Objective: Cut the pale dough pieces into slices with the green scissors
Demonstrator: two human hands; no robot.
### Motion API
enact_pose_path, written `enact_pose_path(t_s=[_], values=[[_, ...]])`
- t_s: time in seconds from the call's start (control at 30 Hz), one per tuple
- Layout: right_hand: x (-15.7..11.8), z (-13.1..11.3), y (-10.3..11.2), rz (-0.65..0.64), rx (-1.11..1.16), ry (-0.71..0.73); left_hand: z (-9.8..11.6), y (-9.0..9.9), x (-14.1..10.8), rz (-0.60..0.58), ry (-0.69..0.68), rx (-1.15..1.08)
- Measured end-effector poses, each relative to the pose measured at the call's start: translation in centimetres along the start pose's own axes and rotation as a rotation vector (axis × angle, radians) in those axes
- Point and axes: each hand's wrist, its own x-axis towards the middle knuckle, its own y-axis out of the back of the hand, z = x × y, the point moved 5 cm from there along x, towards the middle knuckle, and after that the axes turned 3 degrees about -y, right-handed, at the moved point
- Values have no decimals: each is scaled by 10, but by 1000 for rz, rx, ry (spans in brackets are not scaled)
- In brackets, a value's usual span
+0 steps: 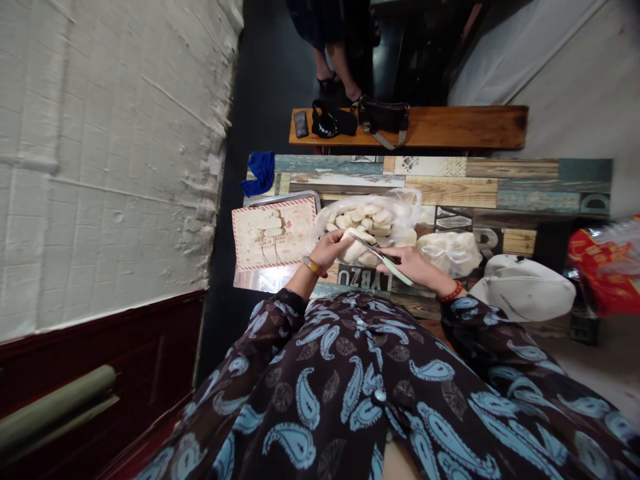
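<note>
My left hand [330,249] is closed on a pale, oval, dough-like piece [349,241], pinching it above an open clear plastic bag [407,200]. Many similar pale pieces [367,215] lie heaped in that bag. My right hand [413,265] grips scissors with a pale green handle [399,272]. Their metal blades [367,244] point left and meet the piece in my left hand; whether they are cutting into it I cannot tell. To the left, several pale pieces [273,232] rest on a printed paper sheet [245,230] over a metal tray [313,195].
A knotted bag of pale stuff [450,252], a white cap [530,287] and a red package [605,267] stand right. A blue cloth [259,173] lies at the table's [450,190] far left corner. Beyond, a bench [465,127] holds a phone and black bags; a person's legs [340,67] show behind it.
</note>
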Motion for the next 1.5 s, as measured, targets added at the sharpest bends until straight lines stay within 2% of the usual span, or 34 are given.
enact_pose_path(t_s=[0.23, 0.43, 0.67, 0.83, 1.1, 1.2, 1.33, 1.4, 1.5], values=[[1, 3, 2, -72, -55, -54, 5, 2, 4, 34, -1, -23], [12, 0, 3, -134, -25, -72, 5, -3, 5, -35, 62, -14], [22, 0, 1, -227, -4, -93, 0, 1, 9, -73, 110, 7], [22, 4, -3, -177, 84, -119, -4, 5, 16, -71, 110, 5], [25, 16, -15, -88, 152, -23, -8, 13, 27, -87, 130, 54], [26, 20, -20, -96, 179, -64, -9, 15, 32, -90, 127, 93], [28, 27, -28, -126, 284, -191, -10, 18, 37, -93, 119, 165], [29, 31, -31, -122, 303, -214, -13, 19, 37, -75, 125, 139], [28, 37, -28, -61, 216, -191, -18, 21, 31, -12, 156, 2]])
